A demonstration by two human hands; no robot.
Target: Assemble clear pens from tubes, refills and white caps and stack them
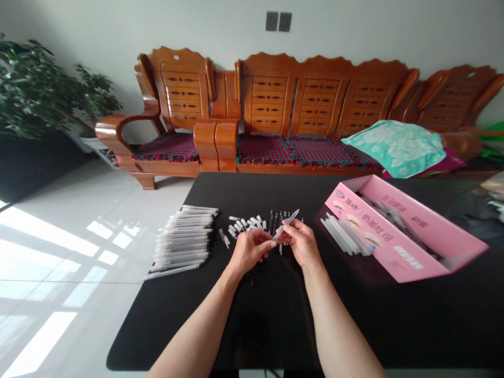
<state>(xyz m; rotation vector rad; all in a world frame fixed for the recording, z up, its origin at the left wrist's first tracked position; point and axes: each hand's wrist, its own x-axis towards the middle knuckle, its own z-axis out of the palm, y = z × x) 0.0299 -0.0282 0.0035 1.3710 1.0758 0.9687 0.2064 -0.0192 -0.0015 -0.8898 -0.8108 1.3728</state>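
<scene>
Everything is being carried by a black table (275, 325); a row of white pens (185, 239) is being kept at its left, loose caps (246, 223) and refills (275, 216) mid-table, clear barrels (346, 236) beside a pink box (409, 257) at right

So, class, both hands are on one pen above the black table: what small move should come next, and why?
Probably press the parts together: the right hand holds the pen tilted while the left hand pinches its lower end, so a join seems in hand. Loose caps lie just beyond.
</scene>
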